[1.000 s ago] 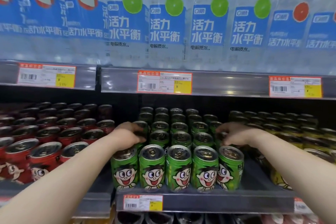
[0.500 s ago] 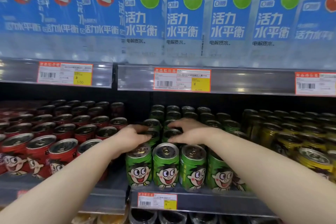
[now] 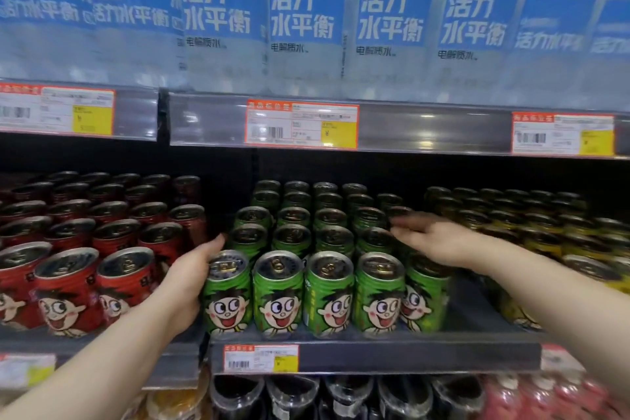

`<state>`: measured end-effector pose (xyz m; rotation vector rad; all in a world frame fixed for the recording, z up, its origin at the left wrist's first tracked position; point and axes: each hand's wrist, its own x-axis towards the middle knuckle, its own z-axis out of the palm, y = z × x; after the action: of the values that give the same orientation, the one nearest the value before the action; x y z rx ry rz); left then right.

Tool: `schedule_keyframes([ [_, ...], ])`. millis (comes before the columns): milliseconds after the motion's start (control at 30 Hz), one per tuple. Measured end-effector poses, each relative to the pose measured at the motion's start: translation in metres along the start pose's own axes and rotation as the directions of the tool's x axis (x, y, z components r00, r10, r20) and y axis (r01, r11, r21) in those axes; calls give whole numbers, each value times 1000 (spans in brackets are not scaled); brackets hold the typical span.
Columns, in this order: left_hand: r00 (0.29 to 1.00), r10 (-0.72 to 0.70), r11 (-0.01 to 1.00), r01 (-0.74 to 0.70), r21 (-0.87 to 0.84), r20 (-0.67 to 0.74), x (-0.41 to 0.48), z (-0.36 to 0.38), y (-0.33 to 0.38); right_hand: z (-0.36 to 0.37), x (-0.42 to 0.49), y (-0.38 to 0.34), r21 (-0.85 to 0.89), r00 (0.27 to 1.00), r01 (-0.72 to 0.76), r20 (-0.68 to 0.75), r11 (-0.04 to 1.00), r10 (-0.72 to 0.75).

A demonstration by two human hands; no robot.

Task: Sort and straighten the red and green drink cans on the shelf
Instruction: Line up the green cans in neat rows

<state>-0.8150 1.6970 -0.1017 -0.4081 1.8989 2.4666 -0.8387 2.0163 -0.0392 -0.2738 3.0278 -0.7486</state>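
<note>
Green cartoon-face cans [image 3: 279, 297] stand in rows at the middle of the shelf [image 3: 409, 355], all upright. Red cans [image 3: 68, 290] of the same design fill the section to their left. My left hand [image 3: 185, 280] lies flat against the left side of the front-left green can [image 3: 226, 297], in the gap between red and green, with its fingers reaching back along the row. My right hand [image 3: 433, 242] hovers over the tops of the right-hand green cans, fingers stretched out to the left and blurred. It holds nothing. The front-right green can [image 3: 422, 303] sits partly under that wrist.
Yellow cans [image 3: 545, 232] fill the section to the right. Large water bottles [image 3: 306, 27] stand on the shelf above, whose edge with price tags [image 3: 301, 128] overhangs the cans. Dark bottles [image 3: 306, 399] sit on the shelf below.
My left hand dropped from the can tops to the left side of the front-left green can. My right hand swung from the middle of the green block back to its right side.
</note>
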Motion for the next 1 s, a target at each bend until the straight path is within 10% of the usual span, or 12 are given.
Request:
schedule_keyframes([
  [533, 996, 46, 998, -49, -38, -78, 0, 11, -1, 21, -20, 31, 105, 998, 52, -53, 993, -47],
  [800, 998, 32, 1000, -31, 4, -49, -6, 5, 2, 1, -43, 17, -492, 998, 59, 2, 869, -67],
  [1000, 847, 530, 723, -438, 534, -24, -15, 8, 8, -6, -42, 22, -411, 988, 107, 143, 905, -52],
])
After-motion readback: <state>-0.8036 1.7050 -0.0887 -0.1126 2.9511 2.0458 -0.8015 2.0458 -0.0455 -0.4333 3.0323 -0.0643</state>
